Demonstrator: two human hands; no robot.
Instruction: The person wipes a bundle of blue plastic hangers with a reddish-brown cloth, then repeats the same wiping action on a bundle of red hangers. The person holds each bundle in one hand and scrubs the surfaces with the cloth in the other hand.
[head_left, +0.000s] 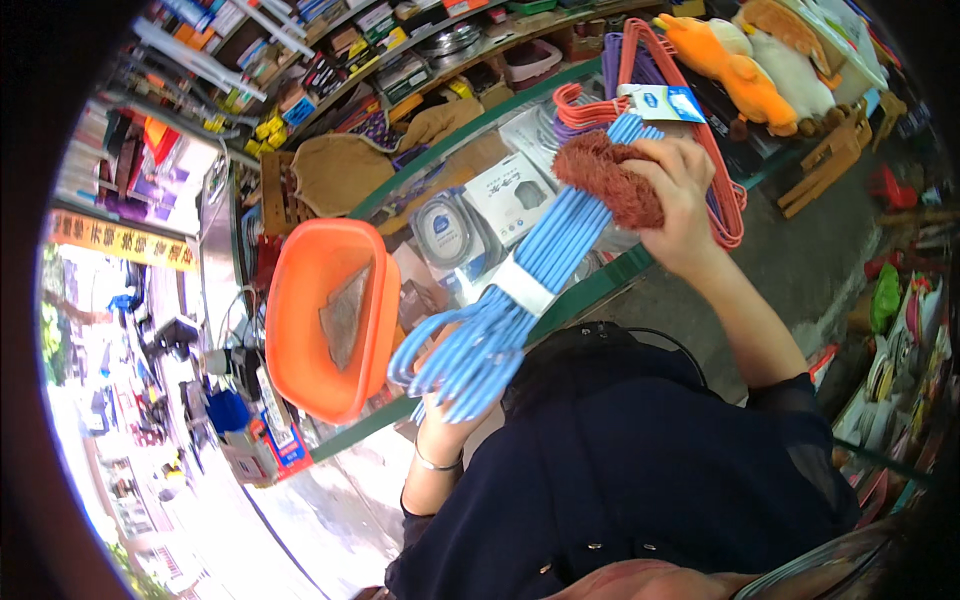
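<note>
A bundle of blue clothes hangers (559, 240), bound by a white paper band (523, 285), slants across the glass counter. My left hand (451, 431), with a bangle at its wrist, grips the bundle at its curved hook end; the hooks hide most of the fingers. A fuzzy reddish-brown cloth (611, 176) is in my right hand (679, 199), pressed around the far part of the bundle. Just beyond that hand lie coral-red hangers (709, 150) with a white and blue label (664, 103), next to purple hangers (637, 64).
An orange plastic basin (289, 315) holding a grey-brown cloth (345, 319) sits left on the green-edged glass counter (600, 296). Boxed goods (510, 196) show beside a round packaged item (446, 229). Plush toys (739, 71) and a wooden stand (829, 157) are at right; crowded shelves (375, 56) stand behind.
</note>
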